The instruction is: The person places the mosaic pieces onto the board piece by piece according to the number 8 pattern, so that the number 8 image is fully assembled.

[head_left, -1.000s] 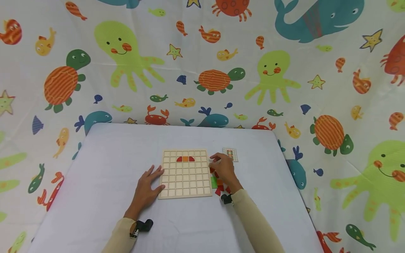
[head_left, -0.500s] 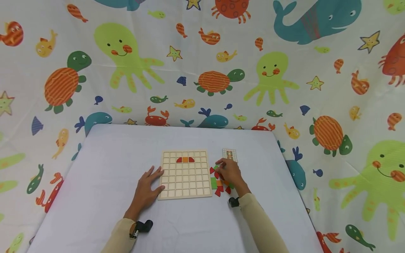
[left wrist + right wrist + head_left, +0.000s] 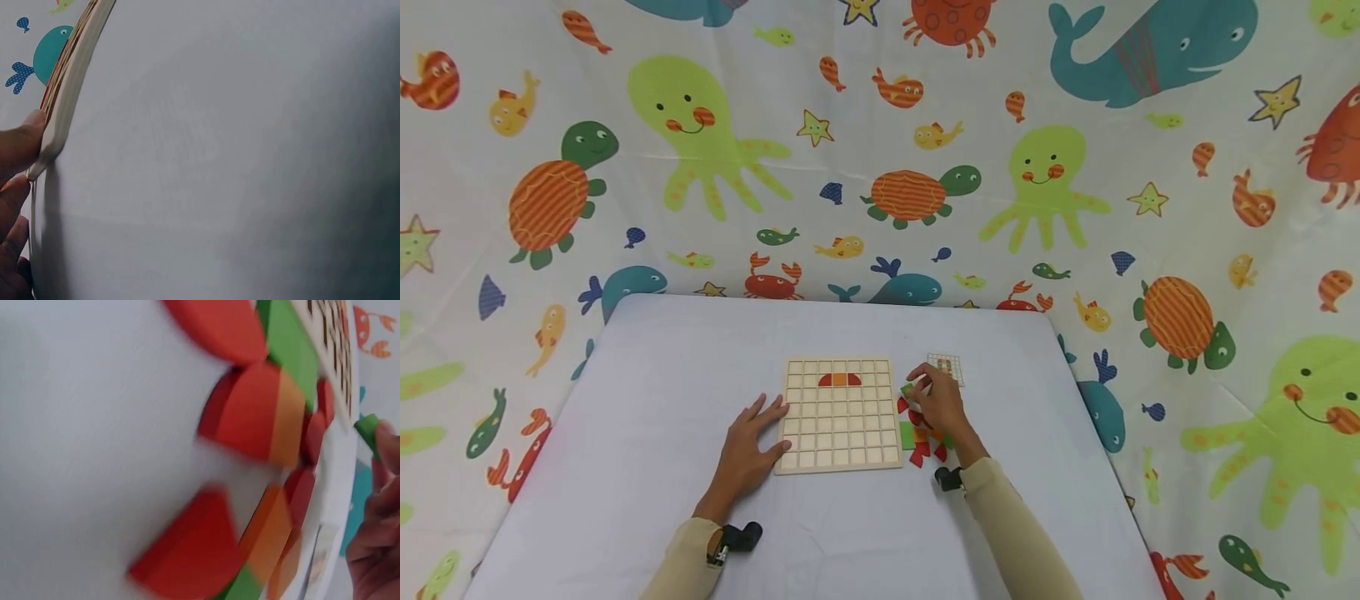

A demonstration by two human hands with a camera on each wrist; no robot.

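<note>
On the white-covered table (image 3: 715, 358), before me: one square wooden grid board (image 3: 826, 425), lying flat, seven cells by seven. Filled cells, three, side by side in the second row from the far edge: one orange square (image 3: 838, 380) between two red quarter-rounds (image 3: 825, 381). Every other cell bare; by my reckoning the filling is barely begun. Left hand (image 3: 748, 450): fingers spread, fairly straight, tips touching the board's left edge, thumb by the near corner; nothing lifted. Right hand (image 3: 942, 404): thumb and fingertips drawn together, pinching one small green block (image 3: 367, 432), raised just beyond the board's right edge and not yet in any cell. Beneath and beside that hand, loose stock, partly hidden, total not countable: red pieces (image 3: 194, 550), curved-edged; orange pieces (image 3: 269, 519); green pieces (image 3: 290, 344), some touching the board's right side. Past my knuckles, one small printed grid card (image 3: 943, 360), partly covered, coloured pattern too small to read fully.
</note>
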